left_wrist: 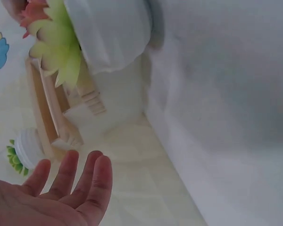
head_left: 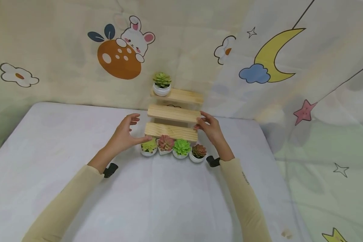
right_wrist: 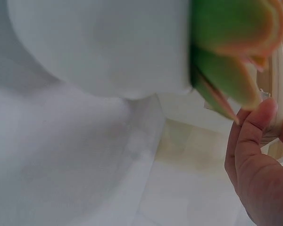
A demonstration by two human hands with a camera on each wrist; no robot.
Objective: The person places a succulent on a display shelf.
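A three-tier wooden shelf (head_left: 173, 113) stands at the back of the white table. My right hand (head_left: 211, 129) pinches the right end of its middle board between thumb and fingers. Left of the shelf, my left hand (head_left: 121, 136) has its fingers spread and loosely bent, holding nothing. Its thumb passes over a yellow-green potted succulent (head_left: 149, 146), and whether they touch I cannot tell. Beside that plant, along the shelf's front, stand a pink succulent (head_left: 165, 144), a bright green one (head_left: 182, 148) and a reddish-brown one (head_left: 198, 152). Another green succulent (head_left: 161, 84) sits on the top board's left end.
A white cloth covers the table (head_left: 157, 198). Behind it hangs a printed fabric backdrop (head_left: 187, 40) with a rabbit, a moon and stars, which continues down the right side. Black straps (head_left: 110, 170) show at both wrists.
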